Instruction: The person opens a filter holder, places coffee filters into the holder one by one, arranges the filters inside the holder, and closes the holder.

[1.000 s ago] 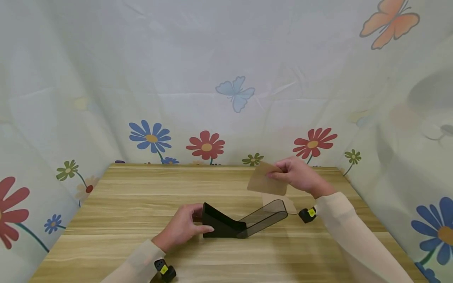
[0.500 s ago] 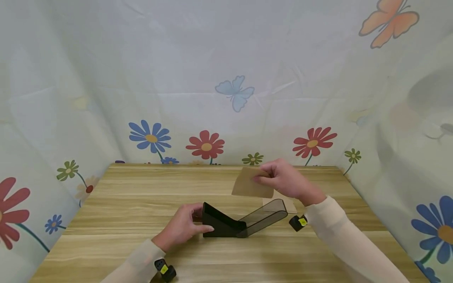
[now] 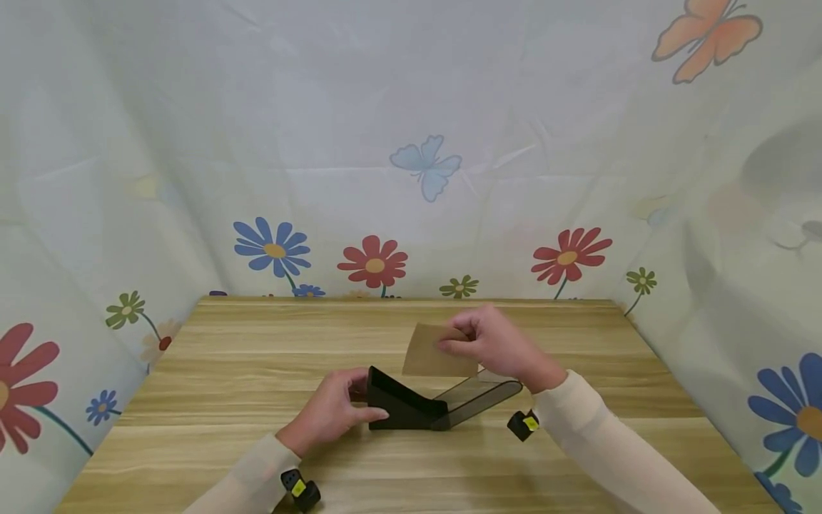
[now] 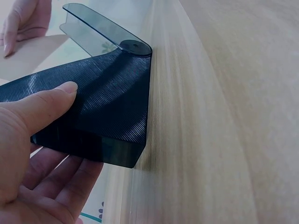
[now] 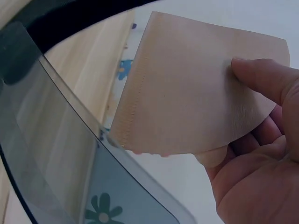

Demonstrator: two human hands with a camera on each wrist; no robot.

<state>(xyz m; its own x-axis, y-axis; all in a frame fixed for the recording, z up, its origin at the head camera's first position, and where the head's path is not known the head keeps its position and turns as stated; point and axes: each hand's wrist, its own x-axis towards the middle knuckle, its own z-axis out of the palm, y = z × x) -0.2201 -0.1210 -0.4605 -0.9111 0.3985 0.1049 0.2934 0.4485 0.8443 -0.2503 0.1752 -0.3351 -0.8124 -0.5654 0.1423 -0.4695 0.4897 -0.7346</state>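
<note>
A black filter holder (image 3: 401,408) stands on the table with its smoky clear lid (image 3: 480,404) swung open to the right. My left hand (image 3: 332,410) grips the holder's left end, the thumb on the ridged near side and the fingers behind. In my right hand (image 3: 499,344) I pinch a brown paper coffee filter (image 5: 187,88) by its right edge. It is fan-shaped, with a crimped seam along one side. The filter is held up just behind the holder and lid, above the table; whether it is one sheet or several I cannot tell.
Partly hidden behind the lid and my right hand, another pale brown paper piece (image 3: 493,376) lies on the wooden table (image 3: 270,335). A flowered cloth backdrop (image 3: 308,143) rises behind the table and at both sides.
My right hand has carried the coffee filter left and down, closer to the holder, covering more of the paper piece on the table. My left hand and the holder stay in place.
</note>
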